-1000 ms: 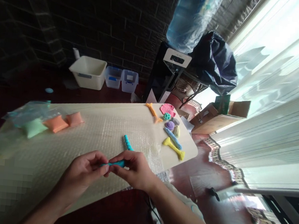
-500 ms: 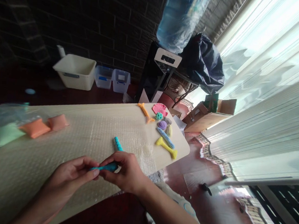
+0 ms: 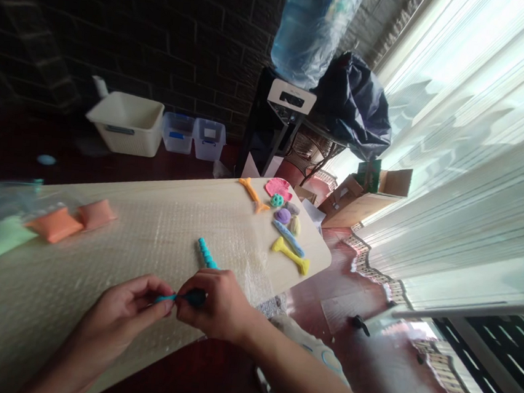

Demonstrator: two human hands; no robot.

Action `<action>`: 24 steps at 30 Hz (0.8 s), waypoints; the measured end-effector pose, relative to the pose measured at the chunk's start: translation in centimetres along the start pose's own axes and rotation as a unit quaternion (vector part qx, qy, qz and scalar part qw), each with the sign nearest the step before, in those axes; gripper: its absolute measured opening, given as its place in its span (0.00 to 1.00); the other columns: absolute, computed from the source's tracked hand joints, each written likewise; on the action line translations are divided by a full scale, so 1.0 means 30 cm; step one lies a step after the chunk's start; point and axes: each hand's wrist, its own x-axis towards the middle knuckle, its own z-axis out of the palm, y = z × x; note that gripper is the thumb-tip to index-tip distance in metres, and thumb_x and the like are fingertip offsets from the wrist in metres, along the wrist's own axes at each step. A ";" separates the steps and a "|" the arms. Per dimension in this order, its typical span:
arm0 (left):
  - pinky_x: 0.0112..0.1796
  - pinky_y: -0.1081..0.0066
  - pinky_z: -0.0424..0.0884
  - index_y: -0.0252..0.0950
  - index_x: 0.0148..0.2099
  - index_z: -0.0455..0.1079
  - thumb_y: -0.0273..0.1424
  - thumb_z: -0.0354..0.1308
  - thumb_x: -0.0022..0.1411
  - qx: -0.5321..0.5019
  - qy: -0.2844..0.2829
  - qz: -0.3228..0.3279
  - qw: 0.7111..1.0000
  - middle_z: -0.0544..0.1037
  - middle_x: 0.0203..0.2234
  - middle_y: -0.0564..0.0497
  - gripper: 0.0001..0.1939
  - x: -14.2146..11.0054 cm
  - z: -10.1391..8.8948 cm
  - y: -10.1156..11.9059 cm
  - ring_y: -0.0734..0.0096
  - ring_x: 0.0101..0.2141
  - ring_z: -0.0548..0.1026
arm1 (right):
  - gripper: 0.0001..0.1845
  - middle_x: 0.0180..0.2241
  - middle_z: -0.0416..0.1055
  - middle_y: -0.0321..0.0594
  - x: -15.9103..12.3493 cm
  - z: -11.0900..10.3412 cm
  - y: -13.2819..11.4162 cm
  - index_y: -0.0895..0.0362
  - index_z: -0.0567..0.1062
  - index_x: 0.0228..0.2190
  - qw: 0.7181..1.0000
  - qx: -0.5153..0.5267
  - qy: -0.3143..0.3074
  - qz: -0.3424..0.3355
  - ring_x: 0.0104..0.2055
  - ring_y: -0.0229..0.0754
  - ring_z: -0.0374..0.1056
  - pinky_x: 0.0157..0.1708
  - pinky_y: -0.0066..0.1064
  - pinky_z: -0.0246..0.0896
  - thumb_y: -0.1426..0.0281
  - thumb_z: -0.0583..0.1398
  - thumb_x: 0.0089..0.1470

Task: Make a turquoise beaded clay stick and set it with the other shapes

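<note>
Both of my hands meet over the bubble wrap (image 3: 146, 241) at the table's near side. My left hand (image 3: 128, 307) pinches the thin, light end of a piece of teal modelling clay (image 3: 165, 298) between thumb and fingertips. Close beside it, my right hand (image 3: 222, 298) curls its fingers around the thicker, shaded part of the same piece, hiding much of it. Just beyond the right knuckles, a ridged teal clay stick (image 3: 205, 251) lies on the wrap, its lower end covered by the hand.
Right end of the table (image 3: 316, 254): yellow bone shape (image 3: 291, 256), blue stick (image 3: 289, 238), orange bone shape (image 3: 253, 196), pink flat piece (image 3: 277, 188), green ball (image 3: 277, 200), purple lump (image 3: 282, 216). Orange packets (image 3: 58, 225) and a green packet (image 3: 8, 237) lie left. Bins (image 3: 133, 135) stand behind.
My right fingers have shifted slightly on the teal clay, covering it differently between the two hands. Both hands keep their grip. The whole view has moved a little.
</note>
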 end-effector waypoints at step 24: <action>0.35 0.65 0.79 0.39 0.43 0.77 0.52 0.71 0.48 0.044 0.139 -0.024 0.989 0.85 0.31 0.49 0.26 0.023 -0.012 -0.010 0.58 0.33 0.82 | 0.01 0.27 0.75 0.34 0.009 -0.005 -0.037 0.56 0.76 0.32 0.989 0.013 0.056 0.138 0.27 0.36 0.70 0.28 0.24 0.61 0.73 0.64 0.54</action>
